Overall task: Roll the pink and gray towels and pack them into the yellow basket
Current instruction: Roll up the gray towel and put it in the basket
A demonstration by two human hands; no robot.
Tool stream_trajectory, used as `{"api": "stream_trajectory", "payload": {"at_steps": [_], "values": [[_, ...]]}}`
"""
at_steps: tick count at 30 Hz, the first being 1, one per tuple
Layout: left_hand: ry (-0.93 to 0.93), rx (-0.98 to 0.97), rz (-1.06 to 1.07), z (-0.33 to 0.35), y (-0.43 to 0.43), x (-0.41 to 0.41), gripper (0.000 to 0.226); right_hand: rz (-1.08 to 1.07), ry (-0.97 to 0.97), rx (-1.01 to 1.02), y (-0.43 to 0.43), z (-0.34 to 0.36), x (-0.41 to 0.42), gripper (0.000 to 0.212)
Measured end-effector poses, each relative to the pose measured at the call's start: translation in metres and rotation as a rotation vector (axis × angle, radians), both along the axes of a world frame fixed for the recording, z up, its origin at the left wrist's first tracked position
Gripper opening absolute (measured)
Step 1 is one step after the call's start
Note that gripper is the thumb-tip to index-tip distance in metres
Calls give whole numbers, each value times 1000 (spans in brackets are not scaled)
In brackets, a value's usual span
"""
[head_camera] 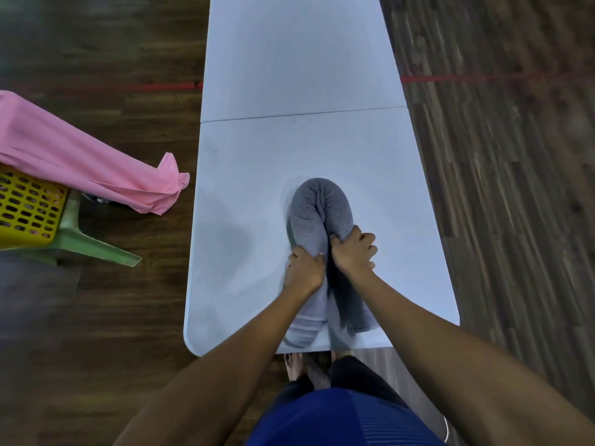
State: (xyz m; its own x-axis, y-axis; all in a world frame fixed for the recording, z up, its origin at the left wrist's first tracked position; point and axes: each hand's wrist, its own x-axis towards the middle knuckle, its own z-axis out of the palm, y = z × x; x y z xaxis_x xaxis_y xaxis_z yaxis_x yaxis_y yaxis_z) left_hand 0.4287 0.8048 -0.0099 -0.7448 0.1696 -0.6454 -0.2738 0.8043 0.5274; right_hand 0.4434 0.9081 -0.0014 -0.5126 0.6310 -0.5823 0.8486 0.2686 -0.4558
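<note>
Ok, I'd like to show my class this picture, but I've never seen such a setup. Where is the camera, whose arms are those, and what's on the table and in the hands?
There is no machine: a person works with bare hands. The one picture comes from a camera worn on their head, looking down, so the arms reaching in from below are the wearer's own. On the white table lies a gray towel, bent into a loop. The left hand and the right hand each grip it, side by side. Off the table, at the left, a pink towel hangs unrolled over a yellow basket, which rests on a green stool.
</note>
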Motion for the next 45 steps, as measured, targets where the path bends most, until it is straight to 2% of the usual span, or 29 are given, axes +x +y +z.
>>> {"api": "stream_trajectory", "payload": {"at_steps": [2, 4, 7, 9, 10, 12, 14, 16, 17, 19, 22, 29, 34, 39, 45], "values": [[-10, 30, 4, -2, 4, 9, 54, -38, 30, -9, -2, 1, -1, 59], [1, 20, -14, -1, 4, 13, 52, -44, 42, -42, -2, 5, -1, 76], [-30, -10, -206, 0, -5, 15, 71, 32, 0, -6, -8, 13, -4, 116], [-95, 72, -326, 4, -21, 16, 87, 142, -84, 73, -14, 15, -6, 134], [-106, 142, -347, 3, -32, 16, 86, 202, -122, 101, -16, 15, -6, 139], [-34, 203, -339, 0, -62, 14, 69, 296, -163, 158, -18, 11, -4, 144], [193, 91, -283, -5, -95, 10, 58, 348, -186, 211, -18, 8, -2, 144], [441, -114, -295, -15, -125, 6, 56, 400, -192, 244, -19, 5, 0, 141], [474, -206, -312, -19, -135, 5, 59, 439, -188, 267, -19, 4, 3, 140], [414, -318, -334, -26, -148, 5, 71, 532, -169, 307, -15, 3, 9, 137], [378, -367, -365, -32, -152, 14, 76, 642, -133, 321, -6, -1, 17, 133], [365, -376, -310, -32, -146, 19, 72, 729, -46, 363, 2, -8, 16, 122], [386, -340, -157, -13, -154, 21, 58, 737, 98, 278, 7, -2, 5, 108], [442, -337, 17, 11, -198, 28, 50, 855, 225, 152, -44, 19, -17, 105], [494, -350, 256, 44, -295, 35, 41, 985, 334, -7, -156, 42, -43, 104]]}}
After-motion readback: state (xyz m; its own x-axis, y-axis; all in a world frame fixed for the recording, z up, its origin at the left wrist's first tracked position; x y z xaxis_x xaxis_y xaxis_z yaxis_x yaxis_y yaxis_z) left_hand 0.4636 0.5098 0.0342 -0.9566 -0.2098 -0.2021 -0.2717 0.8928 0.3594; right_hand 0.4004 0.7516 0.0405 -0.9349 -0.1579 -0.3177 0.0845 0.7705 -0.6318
